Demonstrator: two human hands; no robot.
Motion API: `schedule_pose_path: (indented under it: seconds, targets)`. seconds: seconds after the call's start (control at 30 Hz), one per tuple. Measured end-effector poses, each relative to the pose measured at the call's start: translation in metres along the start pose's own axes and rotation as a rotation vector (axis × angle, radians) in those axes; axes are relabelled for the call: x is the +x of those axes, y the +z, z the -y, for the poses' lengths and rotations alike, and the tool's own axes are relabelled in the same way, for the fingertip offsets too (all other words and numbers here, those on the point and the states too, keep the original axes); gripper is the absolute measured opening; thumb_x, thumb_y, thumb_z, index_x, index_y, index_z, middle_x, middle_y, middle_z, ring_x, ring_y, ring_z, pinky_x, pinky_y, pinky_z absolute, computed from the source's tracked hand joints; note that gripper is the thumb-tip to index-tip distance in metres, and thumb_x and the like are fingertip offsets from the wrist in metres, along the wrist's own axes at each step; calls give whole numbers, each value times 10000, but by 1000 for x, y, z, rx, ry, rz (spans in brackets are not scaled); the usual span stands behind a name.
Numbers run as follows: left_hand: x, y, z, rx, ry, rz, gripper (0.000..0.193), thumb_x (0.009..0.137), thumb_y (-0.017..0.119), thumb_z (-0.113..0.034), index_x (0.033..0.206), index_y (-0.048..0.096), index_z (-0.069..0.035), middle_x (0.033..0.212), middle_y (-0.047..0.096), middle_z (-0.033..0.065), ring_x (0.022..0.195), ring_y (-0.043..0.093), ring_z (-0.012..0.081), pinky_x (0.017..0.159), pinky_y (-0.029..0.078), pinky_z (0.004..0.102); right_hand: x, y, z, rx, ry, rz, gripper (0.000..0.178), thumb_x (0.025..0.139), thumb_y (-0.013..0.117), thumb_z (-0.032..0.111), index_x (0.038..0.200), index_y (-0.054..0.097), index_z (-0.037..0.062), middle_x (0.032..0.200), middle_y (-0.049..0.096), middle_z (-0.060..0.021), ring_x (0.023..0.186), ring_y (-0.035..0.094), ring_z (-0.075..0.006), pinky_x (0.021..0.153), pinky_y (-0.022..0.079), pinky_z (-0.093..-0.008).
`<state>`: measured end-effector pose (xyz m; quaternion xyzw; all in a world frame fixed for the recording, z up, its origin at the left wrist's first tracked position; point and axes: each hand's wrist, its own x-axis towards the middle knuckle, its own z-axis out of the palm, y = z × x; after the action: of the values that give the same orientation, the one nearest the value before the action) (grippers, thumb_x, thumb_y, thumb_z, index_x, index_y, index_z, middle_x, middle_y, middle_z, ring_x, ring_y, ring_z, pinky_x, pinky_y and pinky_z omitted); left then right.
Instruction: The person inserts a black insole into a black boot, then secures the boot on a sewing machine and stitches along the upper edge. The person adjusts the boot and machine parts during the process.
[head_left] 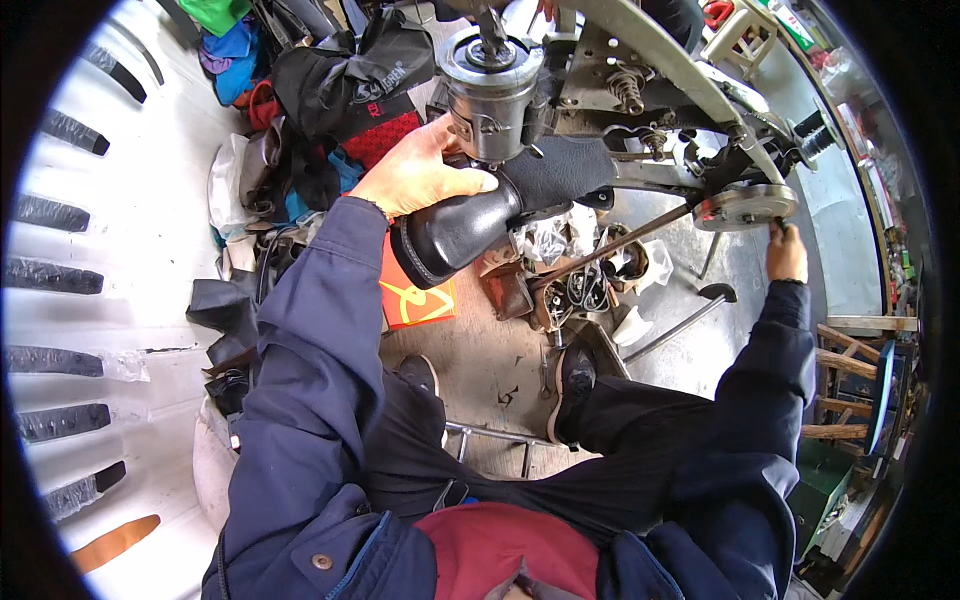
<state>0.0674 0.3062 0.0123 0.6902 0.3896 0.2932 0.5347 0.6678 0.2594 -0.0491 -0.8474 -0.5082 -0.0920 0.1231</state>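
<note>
A black leather boot (455, 232) hangs tilted under the round metal head (492, 95) of a hand-cranked shoe sewing machine. Its shiny toe points down and left, and its matte shaft (565, 172) reaches right beneath the head. My left hand (425, 172) grips the boot's upper just beside the metal head, the thumb lying across the leather. Where needle and leather meet is hidden. To the right, my right hand (787, 254) is closed round the small handle at the rim of the machine's metal hand wheel (745, 208).
An orange box (420, 305) lies on the floor below the boot. Bags and cloths (330, 90) are heaped at the far left. Brown containers with small parts (560, 295) stand under the machine. Along the left, several dark strips (55, 275) lie on a white surface. A wooden stool (850, 380) is at right.
</note>
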Motion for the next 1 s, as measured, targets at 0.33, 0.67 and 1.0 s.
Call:
schedule_pose_path:
  seconds: [0.33, 0.67, 1.0]
  targets:
    - [-2, -3, 2, -102, 15, 28, 569, 843, 727, -125, 1363, 523, -18, 1338, 600, 98, 1244, 520, 207, 1134, 339, 362, -66, -3, 101, -192, -106, 474, 538, 932, 543, 525, 1251, 626, 100, 1132, 690, -243, 1099, 644, -419, 946, 490, -515]
    - [-4, -5, 0, -94, -15, -79, 301, 903, 572, -72, 1200, 600, -29, 982, 634, -5, 898, 578, 101, 843, 467, 270, -121, -86, 224, 803, -543, 268, 435, 904, 753, 321, 1154, 659, -22, 1127, 707, -180, 1034, 688, -247, 916, 513, -351]
    - [2, -6, 14, -220, -1, -59, 212, 953, 601, -85, 1134, 670, 1, 1065, 692, 15, 979, 614, 91, 911, 475, 261, -118, -75, 305, 574, -697, 175, 671, 899, 681, 577, 1120, 621, -54, 824, 666, -222, 757, 684, -347, 690, 538, -421]
